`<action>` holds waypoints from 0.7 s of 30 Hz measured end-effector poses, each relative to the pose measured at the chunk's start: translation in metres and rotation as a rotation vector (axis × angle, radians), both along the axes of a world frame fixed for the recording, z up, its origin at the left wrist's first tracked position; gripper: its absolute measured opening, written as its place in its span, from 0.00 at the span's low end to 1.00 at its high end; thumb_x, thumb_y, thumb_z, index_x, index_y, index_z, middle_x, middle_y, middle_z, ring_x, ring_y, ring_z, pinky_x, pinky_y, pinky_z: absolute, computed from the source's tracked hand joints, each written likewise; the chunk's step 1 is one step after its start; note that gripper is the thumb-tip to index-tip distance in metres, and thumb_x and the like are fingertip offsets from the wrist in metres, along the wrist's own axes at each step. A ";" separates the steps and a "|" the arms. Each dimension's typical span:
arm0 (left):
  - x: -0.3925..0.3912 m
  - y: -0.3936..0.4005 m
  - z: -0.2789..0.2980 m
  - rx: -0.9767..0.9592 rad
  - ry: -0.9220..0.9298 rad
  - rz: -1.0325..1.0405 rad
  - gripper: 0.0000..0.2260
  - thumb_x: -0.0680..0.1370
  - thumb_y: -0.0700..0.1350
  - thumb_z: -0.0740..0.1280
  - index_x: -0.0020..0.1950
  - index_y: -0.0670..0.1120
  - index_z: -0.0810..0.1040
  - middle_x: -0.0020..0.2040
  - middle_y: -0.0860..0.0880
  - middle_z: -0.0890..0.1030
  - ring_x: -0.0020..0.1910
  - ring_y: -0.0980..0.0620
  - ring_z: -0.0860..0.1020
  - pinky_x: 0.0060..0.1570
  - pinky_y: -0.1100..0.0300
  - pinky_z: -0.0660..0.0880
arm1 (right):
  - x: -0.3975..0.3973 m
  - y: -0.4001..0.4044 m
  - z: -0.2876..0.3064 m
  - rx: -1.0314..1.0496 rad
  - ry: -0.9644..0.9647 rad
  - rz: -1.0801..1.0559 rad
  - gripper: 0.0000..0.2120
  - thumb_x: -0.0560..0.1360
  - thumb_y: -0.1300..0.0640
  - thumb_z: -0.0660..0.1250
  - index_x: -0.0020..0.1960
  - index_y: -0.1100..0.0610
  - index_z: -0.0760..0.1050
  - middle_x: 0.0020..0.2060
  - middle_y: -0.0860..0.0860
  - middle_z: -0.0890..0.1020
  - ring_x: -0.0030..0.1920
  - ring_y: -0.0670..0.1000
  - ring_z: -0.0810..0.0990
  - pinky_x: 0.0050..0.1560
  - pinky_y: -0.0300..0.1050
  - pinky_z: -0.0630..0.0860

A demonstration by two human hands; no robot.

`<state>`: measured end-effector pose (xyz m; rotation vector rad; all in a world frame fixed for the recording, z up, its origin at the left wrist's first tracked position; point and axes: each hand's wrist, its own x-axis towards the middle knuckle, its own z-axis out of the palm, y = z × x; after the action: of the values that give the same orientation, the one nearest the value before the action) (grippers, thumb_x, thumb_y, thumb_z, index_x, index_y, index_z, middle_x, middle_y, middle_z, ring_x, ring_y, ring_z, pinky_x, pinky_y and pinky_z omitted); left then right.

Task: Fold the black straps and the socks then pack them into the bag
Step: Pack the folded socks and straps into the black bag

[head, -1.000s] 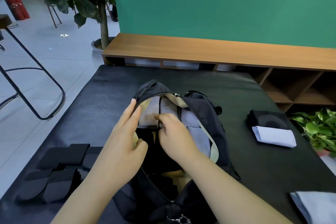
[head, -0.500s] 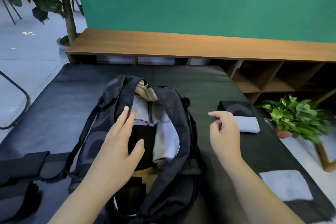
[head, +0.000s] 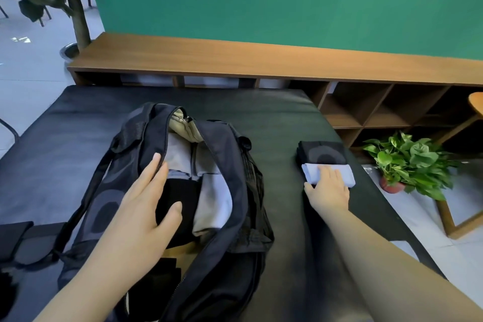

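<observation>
On the black table (head: pixel 274 112), near its middle, the bag (head: pixel 230 191) lies open with grey folded socks (head: pixel 214 201) inside. The left hand (head: pixel 141 206) rests flat on the bag's left rim, fingers straight, thumb over the opening. Close to the table's right edge, the right hand (head: pixel 329 188) presses on a light folded sock (head: pixel 313 172) (fingers flat, thumb at its near side). This sock touches a black folded piece (head: pixel 322 153) behind it. Black straps (head: pixel 15 240) lie at the left edge. Bare table shows between bag and sock.
</observation>
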<state>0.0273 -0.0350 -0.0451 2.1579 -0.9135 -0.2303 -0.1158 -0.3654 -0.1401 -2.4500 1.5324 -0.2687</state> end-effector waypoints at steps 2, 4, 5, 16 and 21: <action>0.000 0.000 0.001 -0.005 0.005 0.008 0.31 0.78 0.49 0.62 0.76 0.57 0.49 0.72 0.71 0.43 0.70 0.70 0.45 0.66 0.67 0.49 | 0.002 -0.005 0.002 -0.020 0.034 0.004 0.20 0.77 0.51 0.62 0.67 0.54 0.66 0.63 0.50 0.71 0.67 0.51 0.63 0.64 0.52 0.62; -0.001 0.001 0.001 -0.009 0.007 0.011 0.31 0.78 0.49 0.62 0.76 0.57 0.49 0.71 0.72 0.43 0.70 0.70 0.46 0.66 0.68 0.49 | 0.004 -0.009 0.004 -0.046 0.121 0.010 0.19 0.78 0.50 0.60 0.66 0.55 0.67 0.62 0.50 0.72 0.66 0.52 0.65 0.63 0.51 0.62; -0.001 0.000 0.001 -0.010 0.004 0.011 0.31 0.78 0.49 0.62 0.76 0.58 0.49 0.71 0.72 0.43 0.70 0.70 0.46 0.66 0.68 0.49 | 0.005 -0.011 0.003 -0.060 0.159 0.009 0.18 0.78 0.49 0.59 0.66 0.56 0.68 0.62 0.51 0.72 0.65 0.52 0.66 0.63 0.51 0.62; -0.003 0.000 0.002 -0.001 -0.014 0.020 0.30 0.78 0.47 0.62 0.77 0.55 0.51 0.73 0.69 0.45 0.69 0.71 0.46 0.65 0.68 0.50 | -0.018 0.020 -0.009 -0.172 0.095 0.058 0.15 0.78 0.53 0.59 0.62 0.57 0.72 0.57 0.53 0.75 0.59 0.54 0.70 0.53 0.46 0.69; -0.008 0.003 0.003 0.007 -0.028 0.012 0.30 0.78 0.46 0.63 0.77 0.52 0.51 0.73 0.68 0.44 0.69 0.69 0.47 0.67 0.66 0.51 | -0.033 0.053 -0.010 -0.192 0.042 0.092 0.13 0.76 0.55 0.62 0.57 0.58 0.75 0.54 0.52 0.77 0.57 0.54 0.72 0.50 0.46 0.68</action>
<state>0.0197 -0.0324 -0.0426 2.1774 -0.9163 -0.1983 -0.1486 -0.3125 -0.1505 -2.6816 1.4672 -0.3646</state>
